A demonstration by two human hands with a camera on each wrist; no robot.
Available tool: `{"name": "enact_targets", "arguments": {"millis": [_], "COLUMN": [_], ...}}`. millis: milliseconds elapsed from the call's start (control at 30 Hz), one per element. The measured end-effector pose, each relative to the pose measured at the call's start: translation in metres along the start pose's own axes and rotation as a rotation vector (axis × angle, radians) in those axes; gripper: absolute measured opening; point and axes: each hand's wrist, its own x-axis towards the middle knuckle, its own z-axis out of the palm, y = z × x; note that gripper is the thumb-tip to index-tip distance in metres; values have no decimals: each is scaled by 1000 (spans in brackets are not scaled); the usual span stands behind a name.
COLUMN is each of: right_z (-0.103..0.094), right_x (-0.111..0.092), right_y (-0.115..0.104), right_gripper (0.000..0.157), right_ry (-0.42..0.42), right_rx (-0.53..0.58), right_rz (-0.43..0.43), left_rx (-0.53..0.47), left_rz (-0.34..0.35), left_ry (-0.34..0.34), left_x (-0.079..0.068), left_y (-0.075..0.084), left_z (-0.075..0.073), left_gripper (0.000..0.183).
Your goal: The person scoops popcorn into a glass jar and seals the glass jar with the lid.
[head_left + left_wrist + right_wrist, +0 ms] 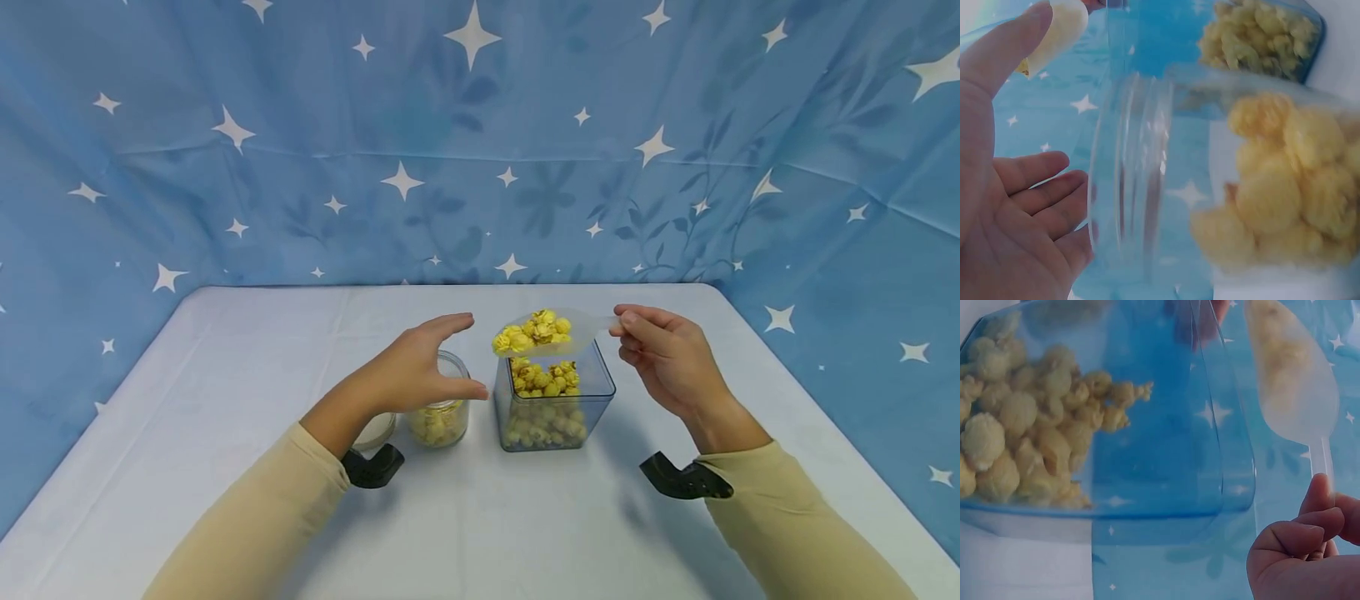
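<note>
Your sleeves (pixel 247 517) frame the square tub (pixel 553 408), half full of yellow popcorn. Above the tub, your right hand (pixel 667 358) pinches a clear scoop (pixel 543 333) heaped with popcorn. Left of the tub, your left hand (pixel 420 371) hovers spread over a small jar (pixel 442 417) holding a little popcorn.

A table (pixel 225 500) covered with a pale, creased cloth is seen against a blue, star-printed backdrop. Near its middle a square clear container (pixel 553 408) of yellow popcorn is set on the cloth. Just beside it — to the left — a round glass jar (pixel 442 412) holding a little popcorn is placed, and a small white dish (pixel 377 430) is partly seen beside the jar.
</note>
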Motion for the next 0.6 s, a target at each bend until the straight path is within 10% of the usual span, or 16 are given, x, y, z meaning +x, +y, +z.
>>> {"name": "enact_targets", "arguments": {"millis": [600], "right_z": [43], "right_x": [10], "right_y": [0], "right_gripper": [22], "right_ry": [-40], "right_rx": [-303], "right_rz": [11], "left_rx": [-135], "left_rz": [-128], "left_ry": [68], "left_x": [-39], "left_y": [-56], "left_z": [5], "left_gripper": [99]}}
